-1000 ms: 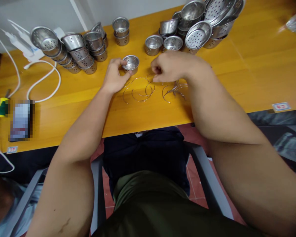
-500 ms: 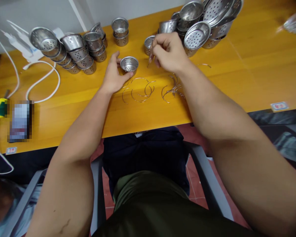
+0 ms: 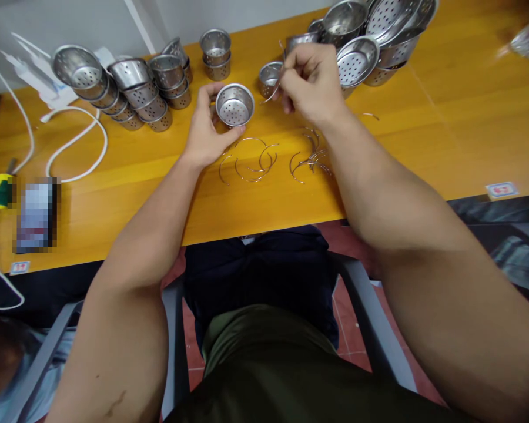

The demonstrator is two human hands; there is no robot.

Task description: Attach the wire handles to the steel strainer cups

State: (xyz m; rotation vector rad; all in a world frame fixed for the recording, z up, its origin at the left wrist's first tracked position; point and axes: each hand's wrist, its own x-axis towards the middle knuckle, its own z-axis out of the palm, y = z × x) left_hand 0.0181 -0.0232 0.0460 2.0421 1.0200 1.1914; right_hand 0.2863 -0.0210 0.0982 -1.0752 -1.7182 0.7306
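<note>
My left hand [image 3: 205, 132] grips a small perforated steel strainer cup [image 3: 234, 106], tilted so its open mouth faces me, just above the yellow wooden table [image 3: 136, 188]. My right hand [image 3: 311, 82] pinches a thin curved wire handle [image 3: 277, 82] and holds it up a little to the right of the cup. On the table below both hands lie several loose wire handles [image 3: 255, 160], and a second cluster of wire handles [image 3: 311, 155] sits under my right wrist.
Nested stacks of strainer cups [image 3: 132, 88] stand at the back left and larger perforated bowls [image 3: 370, 35] at the back right. A white cable [image 3: 77, 144] loops at the left, near a yellow-green tool [image 3: 0, 192] and a blurred object [image 3: 36, 214].
My right hand picked a wire handle off the table and raised it toward the back. My left hand lifted the cup off the table and tilted its mouth toward me.
</note>
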